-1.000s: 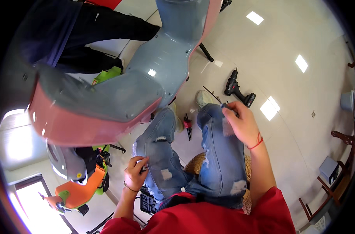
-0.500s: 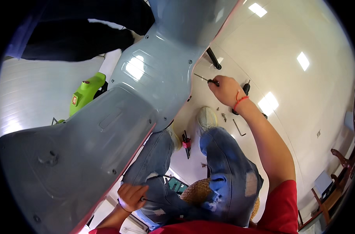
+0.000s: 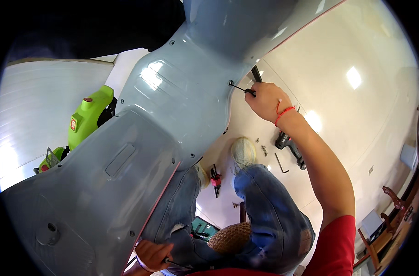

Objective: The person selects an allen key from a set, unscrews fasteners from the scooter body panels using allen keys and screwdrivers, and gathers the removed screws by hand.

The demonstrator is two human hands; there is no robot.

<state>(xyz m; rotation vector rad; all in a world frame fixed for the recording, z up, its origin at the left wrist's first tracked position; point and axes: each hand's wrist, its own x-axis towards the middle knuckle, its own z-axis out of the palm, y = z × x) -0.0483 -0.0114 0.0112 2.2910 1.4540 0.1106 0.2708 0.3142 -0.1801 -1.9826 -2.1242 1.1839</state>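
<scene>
At the right edge of a grey panel (image 3: pixel 198 92), a screwdriver (image 3: pixel 250 92) is gripped in the right hand (image 3: pixel 268 102), apparently angled to meet a screw (image 3: pixel 230 83); near the panel's lower edge, a thin tool (image 3: pixel 167 261) is held by the left hand (image 3: pixel 151 254), seemingly in reserve.

No lettering or numbers legible, small red-and-white label (image 3: pixel 73 124) on green unit (image 3: pixel 86 115), print too small to read, any marking on black drill (image 3: pixel 290 148) likewise too small to make out.
</scene>
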